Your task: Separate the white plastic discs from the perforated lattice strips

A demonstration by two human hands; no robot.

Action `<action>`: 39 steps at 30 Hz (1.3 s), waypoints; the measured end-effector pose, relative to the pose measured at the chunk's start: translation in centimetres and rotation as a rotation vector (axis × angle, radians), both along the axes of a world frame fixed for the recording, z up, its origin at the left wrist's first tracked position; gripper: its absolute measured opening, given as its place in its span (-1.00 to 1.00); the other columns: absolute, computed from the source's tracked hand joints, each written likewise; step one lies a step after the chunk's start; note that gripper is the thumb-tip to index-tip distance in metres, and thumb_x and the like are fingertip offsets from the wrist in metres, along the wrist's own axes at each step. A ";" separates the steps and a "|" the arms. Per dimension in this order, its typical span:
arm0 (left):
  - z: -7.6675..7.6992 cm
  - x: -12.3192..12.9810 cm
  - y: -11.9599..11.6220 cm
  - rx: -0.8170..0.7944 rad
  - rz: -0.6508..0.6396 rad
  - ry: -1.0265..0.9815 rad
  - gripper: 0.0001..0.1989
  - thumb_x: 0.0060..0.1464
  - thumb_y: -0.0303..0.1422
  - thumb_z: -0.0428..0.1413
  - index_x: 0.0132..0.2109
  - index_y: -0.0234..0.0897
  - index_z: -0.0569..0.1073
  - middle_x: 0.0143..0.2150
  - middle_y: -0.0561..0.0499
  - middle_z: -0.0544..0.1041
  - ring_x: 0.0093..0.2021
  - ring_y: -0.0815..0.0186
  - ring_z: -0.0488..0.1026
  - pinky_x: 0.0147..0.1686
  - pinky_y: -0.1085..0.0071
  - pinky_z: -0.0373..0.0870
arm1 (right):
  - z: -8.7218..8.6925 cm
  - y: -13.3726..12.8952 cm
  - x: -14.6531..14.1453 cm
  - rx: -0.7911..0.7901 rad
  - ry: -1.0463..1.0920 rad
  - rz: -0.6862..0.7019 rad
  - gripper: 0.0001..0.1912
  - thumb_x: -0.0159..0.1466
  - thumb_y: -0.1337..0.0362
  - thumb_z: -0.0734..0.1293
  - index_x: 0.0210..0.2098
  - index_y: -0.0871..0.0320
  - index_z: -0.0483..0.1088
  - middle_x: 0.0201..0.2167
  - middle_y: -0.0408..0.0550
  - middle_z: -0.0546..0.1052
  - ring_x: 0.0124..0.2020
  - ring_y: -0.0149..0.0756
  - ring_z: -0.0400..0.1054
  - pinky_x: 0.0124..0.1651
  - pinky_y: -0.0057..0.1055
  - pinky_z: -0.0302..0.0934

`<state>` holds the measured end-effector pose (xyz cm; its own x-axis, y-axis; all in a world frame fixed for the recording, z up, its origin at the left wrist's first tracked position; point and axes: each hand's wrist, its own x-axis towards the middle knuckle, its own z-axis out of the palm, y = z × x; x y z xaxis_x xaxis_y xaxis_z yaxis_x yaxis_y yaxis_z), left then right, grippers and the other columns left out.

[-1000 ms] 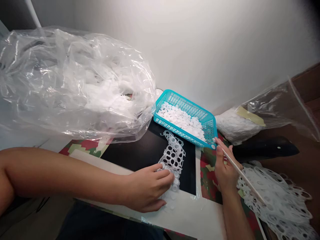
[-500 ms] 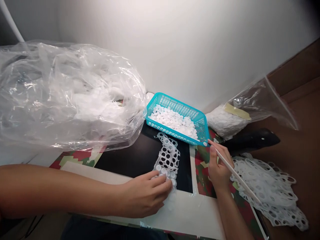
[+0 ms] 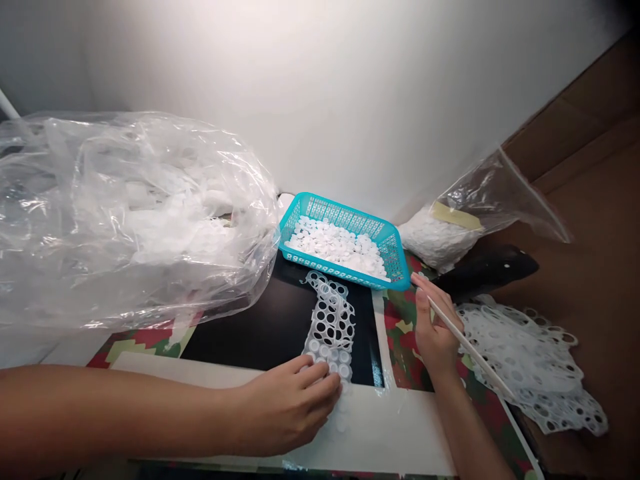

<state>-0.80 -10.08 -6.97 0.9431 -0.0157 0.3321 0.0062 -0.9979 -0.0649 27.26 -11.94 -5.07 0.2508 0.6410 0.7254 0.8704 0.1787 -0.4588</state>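
A: In the head view, what is the right grip [image 3: 437,333] doing?
B: Its fingers are wrapped around a thin white stick [image 3: 470,347], which slants back toward the wearer. The fingertips are near the closest corner of the blue basket [image 3: 395,263].
A: And the left grip [image 3: 295,403]?
B: Its fingers curl down onto a perforated white strip [image 3: 330,325]. I can't make out whether they pinch it or only rest there.
A: Where does that strip run?
B: Away from the left grip's fingertips, over a black mat [image 3: 240,320] on the counter [image 3: 390,427]. Round discs fill the part beside the fingers; farther off, the holes are bare.
A: What is beyond the two grips?
B: The basket, with loose white discs [image 3: 340,247] inside. A big clear bag [image 3: 150,220] bulges beyond the left forearm.
A: And around the right grip?
B: A heap of perforated sheets [image 3: 535,367] just to its right, a black object [image 3: 490,267] beyond it to the right, and a smaller clear bag [image 3: 440,233] of white stuff farther back.
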 end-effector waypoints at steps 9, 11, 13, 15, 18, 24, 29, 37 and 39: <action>-0.6 -0.2 -0.4 0.027 0.002 -0.046 -0.63 0.23 -0.37 -0.07 0.08 -0.47 0.40 0.06 -0.19 0.43 -0.03 0.17 0.38 0.00 0.27 0.31 | 0.0 -0.7 -1.4 -0.117 0.059 0.061 -0.76 0.33 0.23 0.21 -0.11 0.05 0.49 -0.17 -0.06 0.47 -0.12 -0.24 0.39 -0.04 -0.28 0.30; -0.7 -0.3 -0.7 0.071 0.008 -0.048 -0.62 0.23 -0.36 -0.08 0.09 -0.49 0.40 0.08 -0.22 0.42 0.00 0.12 0.39 0.02 0.23 0.31 | 0.2 -1.1 -2.7 -0.179 0.132 0.145 -0.75 0.34 0.25 0.20 -0.10 0.05 0.48 -0.19 -0.06 0.45 -0.17 -0.28 0.39 -0.11 -0.35 0.31; -0.7 -0.4 -1.0 0.108 0.025 -0.050 -0.61 0.23 -0.34 -0.08 0.09 -0.49 0.39 0.10 -0.23 0.42 0.03 0.09 0.39 0.03 0.20 0.32 | 0.4 -1.5 -4.3 -0.280 0.182 0.307 -0.74 0.35 0.29 0.19 -0.05 0.03 0.45 -0.23 -0.08 0.45 -0.26 -0.35 0.40 -0.22 -0.43 0.32; -0.7 -0.5 -1.4 0.131 0.049 -0.061 -0.59 0.25 -0.31 -0.09 0.11 -0.50 0.38 0.10 -0.25 0.42 0.05 0.07 0.40 0.04 0.18 0.31 | 0.5 -1.8 -5.7 -0.434 0.155 0.596 -0.72 0.35 0.33 0.19 -0.01 0.04 0.43 -0.24 -0.07 0.47 -0.25 -0.35 0.41 -0.23 -0.45 0.33; -0.5 -0.6 -1.9 0.134 0.086 -0.049 -0.56 0.27 -0.26 -0.11 0.13 -0.49 0.36 0.11 -0.26 0.43 0.08 0.05 0.39 0.07 0.16 0.30 | 0.3 -1.6 -7.0 -0.590 0.094 0.857 -0.74 0.34 0.35 0.20 -0.03 0.13 0.44 -0.23 -0.01 0.50 -0.25 -0.35 0.43 -0.20 -0.45 0.34; -0.2 -0.7 -1.9 0.032 0.099 0.002 -0.53 0.27 -0.21 -0.12 0.16 -0.46 0.33 0.13 -0.23 0.41 0.11 0.03 0.36 0.13 0.07 0.24 | -0.9 -0.1 -7.2 -0.580 0.119 0.918 -0.75 0.35 0.35 0.20 -0.05 0.16 0.44 -0.16 0.04 0.51 -0.12 -0.31 0.41 -0.07 -0.40 0.33; -0.1 -0.6 -1.5 0.002 0.080 0.064 -0.47 0.29 -0.18 -0.17 0.21 -0.48 0.26 0.17 -0.20 0.37 0.17 0.00 0.30 0.17 0.05 0.16 | -0.9 1.2 -7.5 -0.576 0.194 0.979 -0.78 0.35 0.35 0.21 -0.10 0.19 0.46 -0.12 0.06 0.48 -0.11 -0.34 0.41 -0.04 -0.39 0.33; -0.2 -0.6 -1.3 0.067 0.083 0.052 -0.45 0.27 -0.16 -0.14 0.20 -0.53 0.27 0.18 -0.29 0.36 0.20 -0.02 0.27 0.18 0.11 0.11 | -0.9 0.7 -6.8 -0.498 0.173 1.023 -0.84 0.31 0.39 0.27 -0.16 0.24 0.47 -0.26 0.05 0.56 -0.17 -0.34 0.44 -0.10 -0.40 0.36; -0.2 -0.6 -1.3 0.068 0.082 0.051 -0.45 0.27 -0.16 -0.14 0.20 -0.52 0.28 0.17 -0.29 0.36 0.20 -0.02 0.26 0.18 0.11 0.13 | -0.8 0.6 -6.6 -0.500 0.164 1.044 -0.85 0.30 0.41 0.27 -0.18 0.25 0.47 -0.26 0.05 0.57 -0.14 -0.32 0.44 -0.05 -0.36 0.36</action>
